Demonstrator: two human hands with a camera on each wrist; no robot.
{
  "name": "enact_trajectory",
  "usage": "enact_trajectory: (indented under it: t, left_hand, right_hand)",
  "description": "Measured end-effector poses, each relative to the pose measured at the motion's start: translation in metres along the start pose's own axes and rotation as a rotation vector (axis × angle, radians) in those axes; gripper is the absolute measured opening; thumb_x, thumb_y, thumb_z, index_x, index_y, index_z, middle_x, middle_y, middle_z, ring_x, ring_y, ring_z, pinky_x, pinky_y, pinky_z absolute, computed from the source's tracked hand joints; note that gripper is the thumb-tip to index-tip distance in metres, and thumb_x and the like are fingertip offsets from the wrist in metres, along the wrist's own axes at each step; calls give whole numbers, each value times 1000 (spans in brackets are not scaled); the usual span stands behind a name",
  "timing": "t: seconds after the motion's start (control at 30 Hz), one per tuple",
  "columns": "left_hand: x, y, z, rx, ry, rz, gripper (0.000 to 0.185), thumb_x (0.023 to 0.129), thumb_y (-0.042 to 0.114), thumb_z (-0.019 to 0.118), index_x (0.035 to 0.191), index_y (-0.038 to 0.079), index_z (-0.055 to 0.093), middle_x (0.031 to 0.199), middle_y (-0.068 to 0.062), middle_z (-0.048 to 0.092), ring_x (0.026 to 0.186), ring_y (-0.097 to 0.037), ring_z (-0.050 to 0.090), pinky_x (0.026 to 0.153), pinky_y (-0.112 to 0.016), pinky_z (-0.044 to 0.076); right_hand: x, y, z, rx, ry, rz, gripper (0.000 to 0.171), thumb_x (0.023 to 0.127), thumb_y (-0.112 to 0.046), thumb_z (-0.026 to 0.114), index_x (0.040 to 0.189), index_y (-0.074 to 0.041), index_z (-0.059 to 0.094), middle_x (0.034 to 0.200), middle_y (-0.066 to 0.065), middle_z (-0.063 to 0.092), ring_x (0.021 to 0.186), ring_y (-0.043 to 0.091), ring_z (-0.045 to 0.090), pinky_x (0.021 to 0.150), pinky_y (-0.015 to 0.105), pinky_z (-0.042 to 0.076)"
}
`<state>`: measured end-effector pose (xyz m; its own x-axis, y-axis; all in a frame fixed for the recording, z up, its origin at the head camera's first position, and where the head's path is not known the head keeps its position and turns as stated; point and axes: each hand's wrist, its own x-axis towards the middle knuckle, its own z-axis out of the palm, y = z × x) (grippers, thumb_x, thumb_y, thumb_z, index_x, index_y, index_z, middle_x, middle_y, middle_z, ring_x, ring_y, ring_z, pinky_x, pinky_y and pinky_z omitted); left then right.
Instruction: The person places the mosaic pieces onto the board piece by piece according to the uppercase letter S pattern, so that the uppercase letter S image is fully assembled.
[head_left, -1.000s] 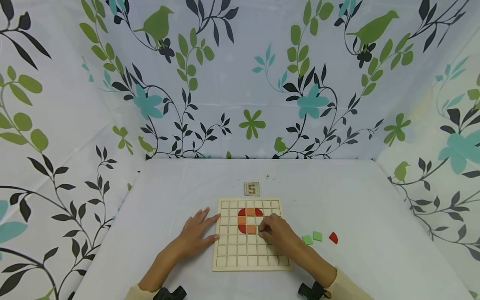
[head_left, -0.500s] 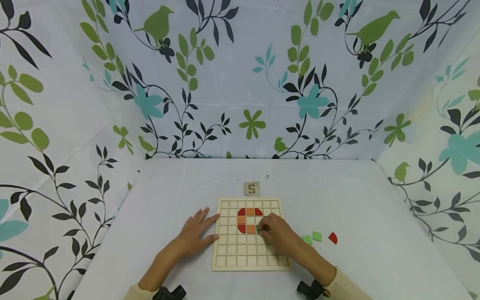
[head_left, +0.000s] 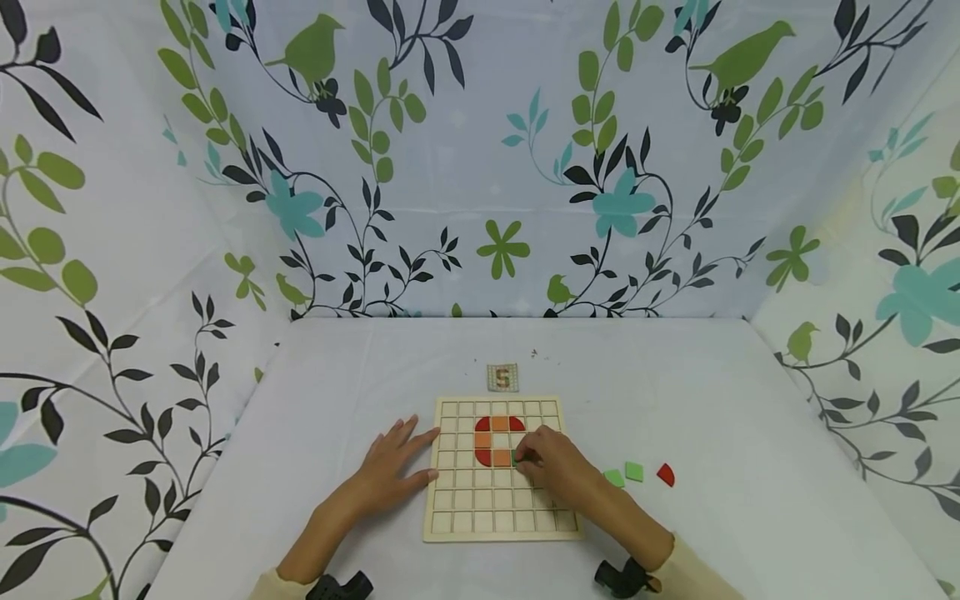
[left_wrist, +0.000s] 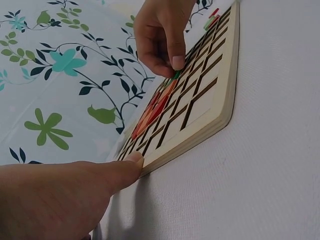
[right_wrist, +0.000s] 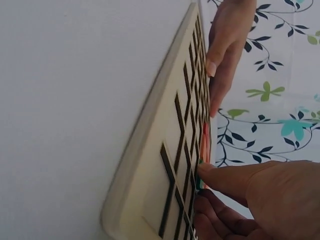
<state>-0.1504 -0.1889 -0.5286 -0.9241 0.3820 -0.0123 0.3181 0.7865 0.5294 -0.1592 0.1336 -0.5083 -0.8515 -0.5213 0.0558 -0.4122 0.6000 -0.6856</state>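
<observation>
Green tile (head_left: 516,457) sits pinched in the right hand (head_left: 558,471) fingertips, at a board (head_left: 501,521) cell beside the orange tiles (head_left: 501,457). Left hand (head_left: 393,467) lies flat, fingers straight, touching the board's left edge.

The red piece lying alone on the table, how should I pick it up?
Come from straight above and pinch the red piece across its two side edges. It lies flat on the table, clear of the green squares, so fingertips probably fit on both sides.
</observation>
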Motion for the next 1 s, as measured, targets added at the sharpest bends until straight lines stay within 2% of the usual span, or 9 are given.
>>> enact_trajectory:
  t: [0.1,0.3,0.47,0.67,0.87,1.0]
  left_hand:
    - [0,1,1,2,-4,-3,65,96,45,65,153,22,44,162,-21,21,148,-44,12,114,-66,8]
    - [0,1,1,11,-13,-15,65,96,46,65,153,23,44,162,-19,21,149,-42,11,114,-65,7]
    - [-1,3,0,11,-14,-18,65,96,46,66,153,23,44,162,-19,21,149,-42,11,114,-65,7]
    - [0,3,-1,12,-24,-22,66,96,46,65,154,23,43,162,-19,20,149,-43,10,114,-65,7]
    - [0,2,-1,25,-5,-13,66,96,45,66,153,22,44,162,-20,22,148,-44,12,114,-66,8]
    - [0,2,1,4,-4,-4,65,96,44,66,153,21,45,161,-21,22,148,-45,12,113,-67,8]
  right_hand:
    - [-4,0,-6,-7,-3,12,6,96,-7,69,101,-10,68,99,-2,57,90,13,57,80,31,52]
    - [-19,10,-24,-16,25,117,17,94,-10,72,110,-13,68,103,-3,59,96,14,56,85,37,52]
    - [-40,23,-48,-21,47,190,29,91,-11,76,118,-13,66,111,-1,60,102,17,59,88,39,52]
    - [-70,36,-74,-68,22,260,37,88,-11,78,122,-17,65,116,0,59,107,21,58,88,42,51]
    - [-91,45,-75,-126,7,279,37,84,-5,78,116,-20,66,111,-6,56,113,20,54,97,46,47]
    - [-95,50,-69,-133,29,292,31,87,-4,76,111,-19,65,104,-8,56,107,16,54,95,44,48]
